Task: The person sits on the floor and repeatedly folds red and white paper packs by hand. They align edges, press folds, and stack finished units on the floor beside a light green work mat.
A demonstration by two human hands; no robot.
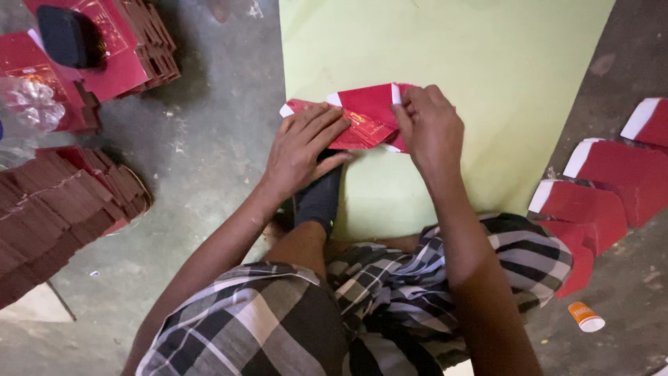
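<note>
On pale green sheet (487, 63) — left hand (300, 150) flat, fingers splayed, pinning red folded carton (365, 115); right hand (431, 129) pinching its edge, probably creasing.

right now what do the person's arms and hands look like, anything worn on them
Both arms are bare to as far up as the view shows: no sleeves, gloves or watch. The left hand and right hand show no rings or markings that can be made out.
</note>
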